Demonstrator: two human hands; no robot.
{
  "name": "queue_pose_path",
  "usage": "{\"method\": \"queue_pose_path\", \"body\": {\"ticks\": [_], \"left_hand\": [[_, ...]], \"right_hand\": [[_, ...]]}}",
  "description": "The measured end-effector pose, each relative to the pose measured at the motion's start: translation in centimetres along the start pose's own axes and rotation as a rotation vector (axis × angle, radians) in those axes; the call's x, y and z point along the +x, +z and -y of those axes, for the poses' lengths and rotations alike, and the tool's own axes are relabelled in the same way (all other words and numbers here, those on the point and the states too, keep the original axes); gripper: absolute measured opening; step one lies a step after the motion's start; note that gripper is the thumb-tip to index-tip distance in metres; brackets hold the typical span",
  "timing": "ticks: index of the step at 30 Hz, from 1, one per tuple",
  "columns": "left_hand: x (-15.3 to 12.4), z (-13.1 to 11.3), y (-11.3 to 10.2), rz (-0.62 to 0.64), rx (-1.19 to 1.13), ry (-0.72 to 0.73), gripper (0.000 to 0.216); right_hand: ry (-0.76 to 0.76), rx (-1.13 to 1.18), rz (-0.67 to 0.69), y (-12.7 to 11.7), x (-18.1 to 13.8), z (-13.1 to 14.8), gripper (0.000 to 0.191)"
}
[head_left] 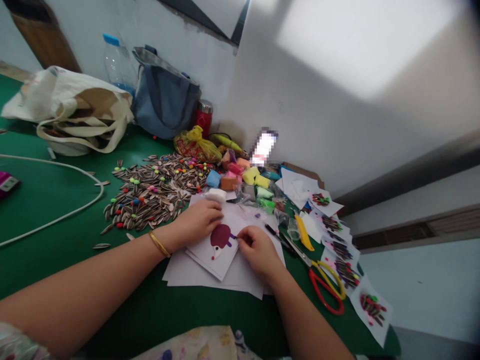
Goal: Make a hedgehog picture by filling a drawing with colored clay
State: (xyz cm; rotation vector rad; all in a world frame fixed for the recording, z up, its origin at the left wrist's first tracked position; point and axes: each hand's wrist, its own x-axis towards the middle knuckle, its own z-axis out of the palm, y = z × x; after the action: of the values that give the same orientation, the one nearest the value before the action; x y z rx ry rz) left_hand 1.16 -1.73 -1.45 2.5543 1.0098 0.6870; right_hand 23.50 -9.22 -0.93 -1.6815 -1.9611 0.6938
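Observation:
A small white sheet [221, 270] lies tilted on larger white paper [176, 275]. On it is a flat dark-purple clay animal [220, 236] with a pale pointed face, a black eye, a red nose and short violet legs. My left hand [200, 220], a gold bangle at its wrist, rests on the sheet's upper left, fingers stretched over the paper and holding nothing. At the animal's right side, my right hand [257, 250] is closed in a pinch, its fingertips touching the end of a violet leg [233, 236]. Whatever lies between those fingertips is hidden.
Sunflower seeds [150, 200] mixed with coloured clay balls are heaped at left. Clay blocks [228, 183] lie behind the paper. Scissors [326, 285], a yellow cutter [304, 233] and finished seed pictures [345, 270] stand right. Bags [165, 100] and a white cable [75, 212] are farther left.

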Motion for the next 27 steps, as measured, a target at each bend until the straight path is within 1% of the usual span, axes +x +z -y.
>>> {"method": "queue_pose_path", "body": {"ticks": [4, 11, 15, 22, 24, 27], "left_hand": [[0.0, 0.0, 0.0, 0.013, 0.018, -0.005, 0.020], [0.0, -0.1, -0.1, 0.010, 0.018, -0.004, 0.019], [-0.1, 0.0, 0.0, -0.011, -0.003, -0.006, 0.019], [-0.1, 0.1, 0.2, -0.018, -0.008, -0.012, 0.022], [-0.1, 0.0, 0.1, -0.014, -0.008, -0.018, 0.023], [-0.1, -0.1, 0.0, -0.016, -0.014, -0.015, 0.023]], "right_hand": [[0.003, -0.007, 0.002, 0.0, 0.0, 0.1, 0.011], [-0.023, -0.084, 0.003, 0.1, 0.0, 0.4, 0.012], [-0.041, -0.097, -0.010, 0.2, 0.0, 0.3, 0.012], [-0.016, 0.133, -0.070, -0.7, -0.3, 0.0, 0.009], [-0.006, 0.146, -0.050, -0.9, -0.5, 0.2, 0.009], [-0.018, 0.114, 0.017, -0.7, -0.8, 0.6, 0.011]]}}
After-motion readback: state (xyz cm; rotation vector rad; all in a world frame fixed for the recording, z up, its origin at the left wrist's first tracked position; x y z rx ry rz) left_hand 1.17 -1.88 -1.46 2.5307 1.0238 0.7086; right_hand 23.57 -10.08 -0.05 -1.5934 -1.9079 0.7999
